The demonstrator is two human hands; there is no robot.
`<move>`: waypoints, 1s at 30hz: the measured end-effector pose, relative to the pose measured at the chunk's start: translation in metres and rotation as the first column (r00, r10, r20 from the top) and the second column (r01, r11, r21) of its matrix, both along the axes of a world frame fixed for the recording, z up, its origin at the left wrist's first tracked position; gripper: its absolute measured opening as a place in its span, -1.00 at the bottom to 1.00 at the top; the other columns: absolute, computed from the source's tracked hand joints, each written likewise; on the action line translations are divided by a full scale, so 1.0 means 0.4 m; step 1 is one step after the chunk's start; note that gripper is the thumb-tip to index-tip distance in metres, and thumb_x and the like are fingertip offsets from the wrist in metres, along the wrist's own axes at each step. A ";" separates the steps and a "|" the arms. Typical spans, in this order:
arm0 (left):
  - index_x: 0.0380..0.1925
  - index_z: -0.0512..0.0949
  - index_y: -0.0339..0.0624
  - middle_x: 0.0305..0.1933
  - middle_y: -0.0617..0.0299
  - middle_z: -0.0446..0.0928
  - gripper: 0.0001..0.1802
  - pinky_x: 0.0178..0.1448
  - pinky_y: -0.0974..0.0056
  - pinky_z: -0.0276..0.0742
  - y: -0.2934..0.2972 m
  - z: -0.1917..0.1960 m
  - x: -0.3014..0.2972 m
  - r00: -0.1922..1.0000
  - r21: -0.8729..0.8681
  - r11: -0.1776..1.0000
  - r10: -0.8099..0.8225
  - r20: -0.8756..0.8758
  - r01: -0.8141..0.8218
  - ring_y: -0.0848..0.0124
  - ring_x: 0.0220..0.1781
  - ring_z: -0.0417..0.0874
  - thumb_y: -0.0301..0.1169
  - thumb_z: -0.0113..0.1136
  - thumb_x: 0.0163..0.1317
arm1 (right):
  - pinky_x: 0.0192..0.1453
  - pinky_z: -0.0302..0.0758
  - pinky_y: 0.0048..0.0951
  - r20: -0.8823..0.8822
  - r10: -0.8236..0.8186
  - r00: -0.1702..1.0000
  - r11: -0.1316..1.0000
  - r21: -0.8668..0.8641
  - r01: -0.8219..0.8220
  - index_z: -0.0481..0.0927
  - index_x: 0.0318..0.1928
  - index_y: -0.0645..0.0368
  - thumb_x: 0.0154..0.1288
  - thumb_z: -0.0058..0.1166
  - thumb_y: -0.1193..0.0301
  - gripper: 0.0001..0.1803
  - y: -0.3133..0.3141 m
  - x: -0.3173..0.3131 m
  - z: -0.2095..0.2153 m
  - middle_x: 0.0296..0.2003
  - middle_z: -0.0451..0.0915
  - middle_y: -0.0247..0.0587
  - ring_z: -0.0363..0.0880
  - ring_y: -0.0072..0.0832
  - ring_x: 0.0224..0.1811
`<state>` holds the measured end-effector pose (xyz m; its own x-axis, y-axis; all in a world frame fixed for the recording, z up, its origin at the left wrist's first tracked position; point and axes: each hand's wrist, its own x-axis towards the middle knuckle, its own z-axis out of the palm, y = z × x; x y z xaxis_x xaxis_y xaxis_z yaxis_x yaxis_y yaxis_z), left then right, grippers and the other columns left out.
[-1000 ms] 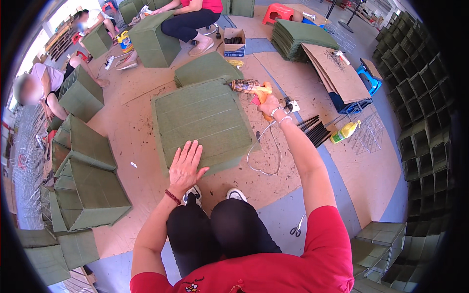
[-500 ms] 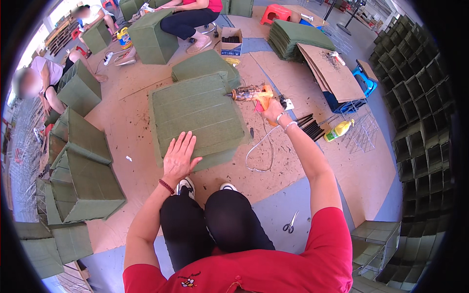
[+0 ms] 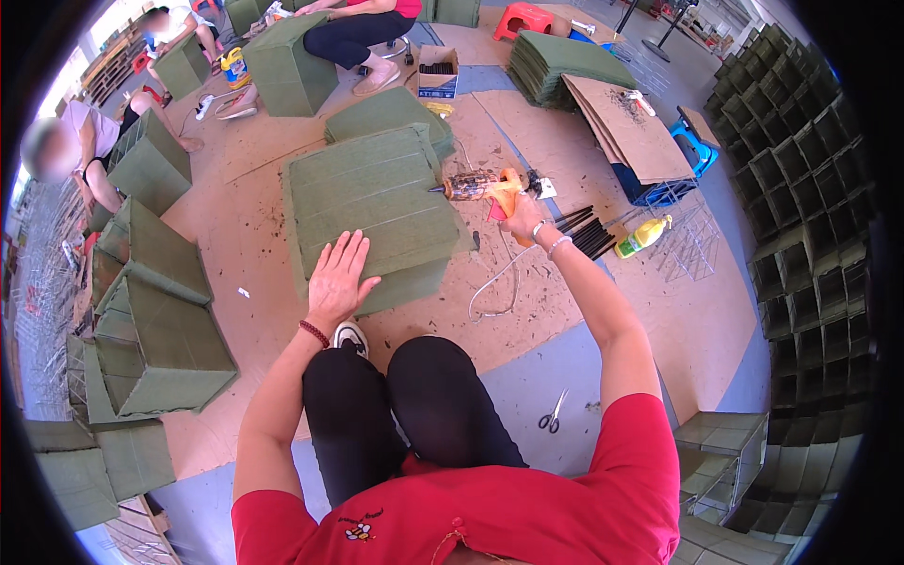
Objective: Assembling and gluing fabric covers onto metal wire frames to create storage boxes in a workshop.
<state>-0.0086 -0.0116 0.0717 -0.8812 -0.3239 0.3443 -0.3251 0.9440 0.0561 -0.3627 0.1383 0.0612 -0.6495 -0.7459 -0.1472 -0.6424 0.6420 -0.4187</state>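
Note:
In front of my knees stands a green fabric-covered box (image 3: 363,193), its flat panel facing up with faint straight ridges across it. My left hand (image 3: 337,281) lies flat on the panel's near edge, fingers stretched out. In my right hand (image 3: 523,221) is a hot glue gun (image 3: 471,185) with a grimy barrel and orange wrapping. Its nozzle points left at the panel's right edge; whether it touches the fabric I cannot tell. A pale cord (image 3: 514,294) loops on the floor below the gun. Another green fabric piece (image 3: 377,118) lies just behind the box.
Black glue sticks (image 3: 595,235) and a yellow bottle (image 3: 644,236) lie right of my hand. Scissors (image 3: 554,414) rest on the floor near my right knee. Green boxes (image 3: 174,348) stand at left; stacked ones (image 3: 810,235) line the right. Co-workers sit at the far left.
The glue gun's nozzle has come a little nearer to me along the panel's right edge. My left hand stays flat on the panel. The whole view has shifted slightly.

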 end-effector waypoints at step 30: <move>0.20 0.23 -0.20 0.31 0.15 0.21 -0.33 0.38 0.09 0.10 0.008 -0.008 0.005 0.999 -0.089 0.995 0.035 0.023 -0.033 0.23 0.36 0.15 0.00 -0.02 0.20 | -0.26 0.54 -0.34 0.031 0.008 0.999 0.998 -0.060 -0.006 0.46 -0.31 0.35 -0.33 0.29 0.36 -0.51 0.205 0.065 -0.080 -0.46 0.57 0.02 0.61 -0.23 -0.39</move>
